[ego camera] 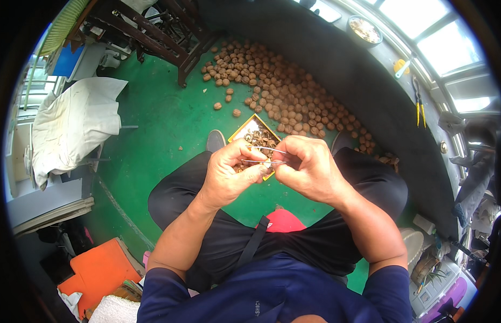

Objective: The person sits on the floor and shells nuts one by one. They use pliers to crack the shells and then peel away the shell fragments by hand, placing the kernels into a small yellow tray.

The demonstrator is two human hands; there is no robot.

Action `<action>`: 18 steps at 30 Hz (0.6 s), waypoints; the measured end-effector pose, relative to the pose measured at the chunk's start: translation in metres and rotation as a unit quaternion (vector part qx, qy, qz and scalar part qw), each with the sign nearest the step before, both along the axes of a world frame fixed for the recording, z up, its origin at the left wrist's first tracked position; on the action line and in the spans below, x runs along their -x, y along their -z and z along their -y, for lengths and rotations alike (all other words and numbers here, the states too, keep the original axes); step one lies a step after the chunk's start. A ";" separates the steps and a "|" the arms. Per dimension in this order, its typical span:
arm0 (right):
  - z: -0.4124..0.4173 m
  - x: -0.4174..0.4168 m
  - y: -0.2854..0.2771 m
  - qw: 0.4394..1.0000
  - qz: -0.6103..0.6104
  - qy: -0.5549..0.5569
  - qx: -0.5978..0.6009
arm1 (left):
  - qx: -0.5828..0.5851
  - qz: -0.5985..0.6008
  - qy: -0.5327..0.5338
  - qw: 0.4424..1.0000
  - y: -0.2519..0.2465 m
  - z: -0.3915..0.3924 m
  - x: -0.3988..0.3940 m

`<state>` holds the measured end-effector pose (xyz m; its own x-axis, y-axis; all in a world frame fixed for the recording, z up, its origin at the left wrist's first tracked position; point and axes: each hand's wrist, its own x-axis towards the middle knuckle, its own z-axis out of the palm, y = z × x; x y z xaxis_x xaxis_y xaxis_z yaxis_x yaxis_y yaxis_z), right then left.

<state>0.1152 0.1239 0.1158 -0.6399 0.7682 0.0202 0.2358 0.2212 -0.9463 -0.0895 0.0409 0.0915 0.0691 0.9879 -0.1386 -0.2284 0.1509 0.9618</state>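
My right hand (pixel 309 167) grips thin metal tweezers (pixel 263 147), whose two narrow arms point left and stand apart. Facing it, my left hand (pixel 230 167) is curled around the tips, with thumb and fingers pinching a small walnut piece (pixel 268 164) that is mostly hidden by the fingers. Both hands are held close together above an open yellow-edged box (pixel 239 132) on the floor between my feet. Inside the box lie broken walnut shells (pixel 261 139); its near part is covered by my hands.
A large heap of whole walnuts (pixel 290 101) spreads over the green floor (pixel 153 121) along the dark wall. On the sill are a bowl of pale pieces (pixel 364 30) and yellow-handled pliers (pixel 418 101). A dark wooden frame (pixel 161 36) stands at the far left.
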 end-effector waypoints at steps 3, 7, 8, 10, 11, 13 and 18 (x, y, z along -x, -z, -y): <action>0.000 0.000 -0.002 1.000 0.005 -0.002 0.003 | -0.004 0.001 0.003 1.000 0.000 0.000 0.000; -0.001 0.000 -0.002 1.000 0.006 0.000 -0.023 | 0.013 0.007 0.015 1.000 -0.002 -0.001 0.001; -0.001 -0.001 -0.001 1.000 0.008 0.002 -0.024 | 0.019 0.012 0.016 1.000 -0.003 -0.002 0.001; -0.002 -0.001 0.000 1.000 0.010 0.006 -0.025 | 0.038 0.025 0.017 0.999 -0.003 -0.002 0.002; -0.002 -0.001 0.000 1.000 0.011 0.010 -0.027 | 0.048 0.031 0.018 0.998 -0.003 -0.002 0.003; -0.002 -0.001 0.000 0.999 0.013 0.017 -0.032 | 0.067 0.056 0.021 0.996 -0.001 -0.002 0.004; -0.003 0.000 0.001 0.999 0.006 0.036 -0.036 | 0.095 0.146 0.013 0.985 0.004 -0.003 0.006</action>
<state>0.1152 0.1268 0.1146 -0.5831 0.8094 0.0696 0.2650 0.2704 -0.9256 -0.0953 0.0434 0.0874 0.1586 0.9436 -0.2906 -0.4841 0.3308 0.8101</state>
